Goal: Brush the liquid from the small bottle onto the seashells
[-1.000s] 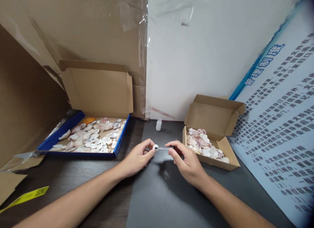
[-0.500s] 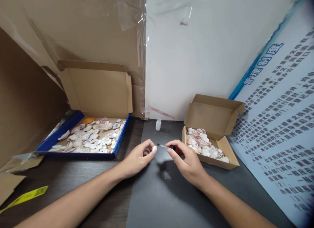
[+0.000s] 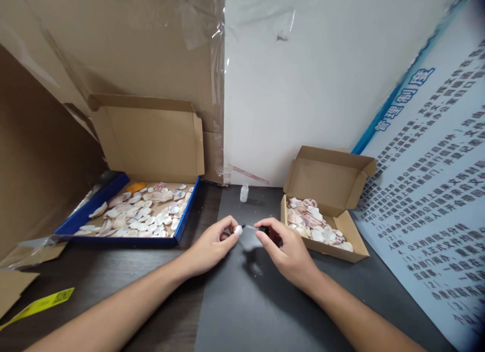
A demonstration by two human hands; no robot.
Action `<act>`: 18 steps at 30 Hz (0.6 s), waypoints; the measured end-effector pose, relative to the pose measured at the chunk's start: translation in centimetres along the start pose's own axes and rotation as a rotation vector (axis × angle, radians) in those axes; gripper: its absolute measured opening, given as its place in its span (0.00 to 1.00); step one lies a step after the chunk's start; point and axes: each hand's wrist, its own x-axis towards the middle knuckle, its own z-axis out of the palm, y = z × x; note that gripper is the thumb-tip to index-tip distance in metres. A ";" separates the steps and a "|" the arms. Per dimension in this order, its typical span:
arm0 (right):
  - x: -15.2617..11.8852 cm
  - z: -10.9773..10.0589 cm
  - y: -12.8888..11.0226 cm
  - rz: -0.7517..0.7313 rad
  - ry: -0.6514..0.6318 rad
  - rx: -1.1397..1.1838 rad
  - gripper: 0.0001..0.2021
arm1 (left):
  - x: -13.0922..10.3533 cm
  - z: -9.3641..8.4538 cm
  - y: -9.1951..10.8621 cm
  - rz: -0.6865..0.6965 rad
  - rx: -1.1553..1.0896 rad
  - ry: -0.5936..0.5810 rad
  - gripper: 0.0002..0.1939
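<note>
A small white shell (image 3: 238, 230) is pinched between thumb and index finger of my left hand (image 3: 212, 245). My right hand (image 3: 285, 247) grips a small brush (image 3: 249, 227) by its black cap (image 3: 264, 231). The brush lies level on a thin clear stem, and its dark tip is at the shell, seemingly touching it. Behind both hands a little clear bottle (image 3: 244, 193) with whitish contents stands upright, with no cap on it.
An open blue-sided box (image 3: 183, 210) holding many shells (image 3: 147, 210) stands at left. At right is a smaller open cardboard box (image 3: 356, 236) of shells. A yellow strip (image 3: 45, 304) lies front left. A dark mat (image 3: 235, 311) covers the middle; a printed board (image 3: 435, 190) stands right.
My right hand has moved slightly left, bringing the brush tip from a small gap up to the shell. My left hand has stayed nearly still.
</note>
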 end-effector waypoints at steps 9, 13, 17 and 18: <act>0.0 0.0 0.0 0.006 -0.032 0.019 0.11 | 0.0 -0.1 0.0 -0.021 -0.053 0.008 0.15; 0.0 -0.1 0.0 0.023 -0.005 0.023 0.11 | 0.0 -0.1 -0.1 -0.014 -0.048 0.007 0.17; -0.1 0.0 0.0 0.026 -0.063 0.071 0.13 | 0.1 -0.1 -0.6 -0.020 -0.023 0.004 0.16; -0.1 0.0 0.0 0.033 -0.047 0.057 0.12 | 0.1 -0.1 -0.7 -0.022 -0.011 0.005 0.17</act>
